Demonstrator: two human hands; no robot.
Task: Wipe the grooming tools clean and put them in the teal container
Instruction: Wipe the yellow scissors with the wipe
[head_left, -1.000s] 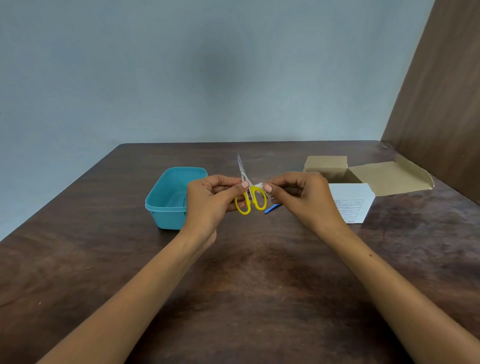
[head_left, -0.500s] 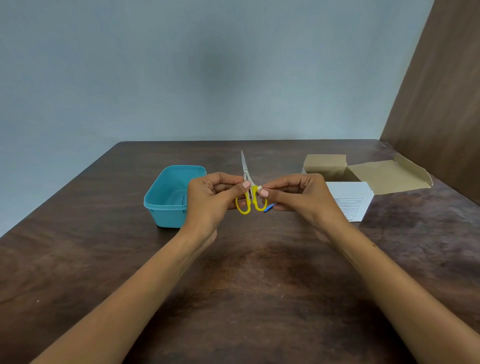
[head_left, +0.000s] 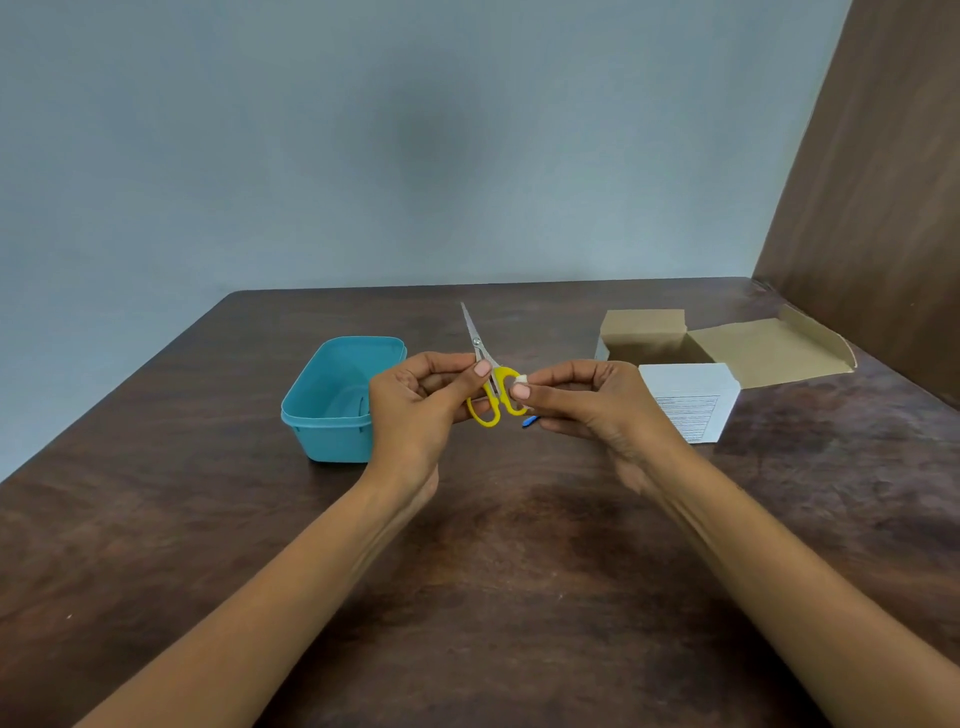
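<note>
Left hand: the left hand (head_left: 415, 405) is raised over the middle of the bench, fingers curled, thumb laid across the scissors just above the handles, so it is grasping them.
Scissors: the small scissors (head_left: 488, 382) have yellow loop handles and thin steel blades; the blades are closed together and point up and away, tilted a little to the left, with the handles toward the person.
Right hand: the right hand (head_left: 576, 400) is grasping a small white wad (head_left: 521, 379) between thumb and forefinger, pressed against the right-hand yellow loop.
Blue tool: a small blue tip (head_left: 530, 421) shows just under the right hand's fingers; the rest is hidden and I cannot tell what it is, nor whether it lies on the bench.
Teal container: the teal container (head_left: 332, 395) stands open on the bench just left of the left hand, which covers its near right corner; little shows inside it.
Cardboard box: an opened cardboard box (head_left: 727, 348) lies at the right rear of the bench, flap folded out flat.
White box: a white printed box (head_left: 685, 395) sits in front of it, just right of the right hand.
Bench: dark brown wood-grain bench (head_left: 519, 571) set against a pale blue-grey wall (head_left: 415, 156).
</note>
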